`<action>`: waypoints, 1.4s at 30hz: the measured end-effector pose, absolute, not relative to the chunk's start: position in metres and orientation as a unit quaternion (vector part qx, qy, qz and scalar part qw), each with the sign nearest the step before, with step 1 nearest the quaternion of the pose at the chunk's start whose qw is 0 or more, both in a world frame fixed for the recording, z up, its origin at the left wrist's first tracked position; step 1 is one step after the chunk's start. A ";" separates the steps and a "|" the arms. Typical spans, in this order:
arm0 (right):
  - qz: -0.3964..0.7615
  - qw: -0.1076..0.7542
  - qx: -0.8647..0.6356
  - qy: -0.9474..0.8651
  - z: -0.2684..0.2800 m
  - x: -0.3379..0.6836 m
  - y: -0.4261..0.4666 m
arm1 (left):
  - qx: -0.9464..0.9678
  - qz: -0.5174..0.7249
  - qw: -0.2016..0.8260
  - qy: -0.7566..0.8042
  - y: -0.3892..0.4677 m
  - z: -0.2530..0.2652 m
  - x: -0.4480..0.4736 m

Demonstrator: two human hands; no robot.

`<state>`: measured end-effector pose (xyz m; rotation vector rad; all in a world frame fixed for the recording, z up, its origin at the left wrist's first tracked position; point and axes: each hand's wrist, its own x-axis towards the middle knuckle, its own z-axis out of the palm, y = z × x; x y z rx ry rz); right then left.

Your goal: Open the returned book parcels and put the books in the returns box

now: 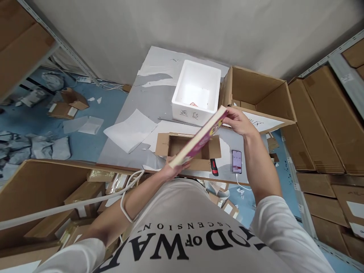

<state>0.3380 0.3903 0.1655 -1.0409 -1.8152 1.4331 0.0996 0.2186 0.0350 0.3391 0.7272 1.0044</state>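
Note:
A thick book with a purple cover [199, 141] is tilted across the front of the table, its pale page edges facing up. My left hand [172, 170] grips its lower left end, and my right hand [238, 120] pinches its upper right end. Directly beneath the book sits a small cardboard box [162, 145] with its flaps spread; the book hides part of its inside. Just right of that box lies a red and black box cutter [214, 167].
Behind the book stand a white foam box [196, 113] and a large open carton [264, 108]. A phone [236, 162] with a white cable lies at the right front. White paper [131, 131] covers the left side. A big carton of parcels [68, 170] is at lower left; shelves flank both sides.

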 end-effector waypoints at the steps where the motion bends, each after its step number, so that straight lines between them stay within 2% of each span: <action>1: 0.538 0.299 -0.410 -0.673 0.166 0.338 0.391 | 0.160 0.480 0.794 0.337 0.217 0.034 0.100; 4: 0.542 0.283 -0.445 -0.654 0.164 0.336 0.395 | 0.165 0.503 0.775 0.346 0.212 0.032 0.099; 10: 0.538 0.251 -0.480 -0.646 0.157 0.322 0.404 | 0.183 0.522 0.694 0.462 0.210 0.026 0.103; 16: 0.583 0.211 -0.459 -0.636 0.164 0.340 0.407 | 0.120 0.519 0.716 0.450 0.204 0.026 0.104; 30: 0.567 0.287 -0.486 -0.600 0.137 0.354 0.405 | 0.135 0.527 0.698 0.464 0.199 0.023 0.110; 37: 0.571 0.277 -0.479 -0.606 0.139 0.356 0.402 | 0.139 0.531 0.700 0.456 0.200 0.021 0.107; 42: 0.568 0.288 -0.451 -0.626 0.154 0.354 0.399 | 0.127 0.476 0.759 0.425 0.205 0.021 0.092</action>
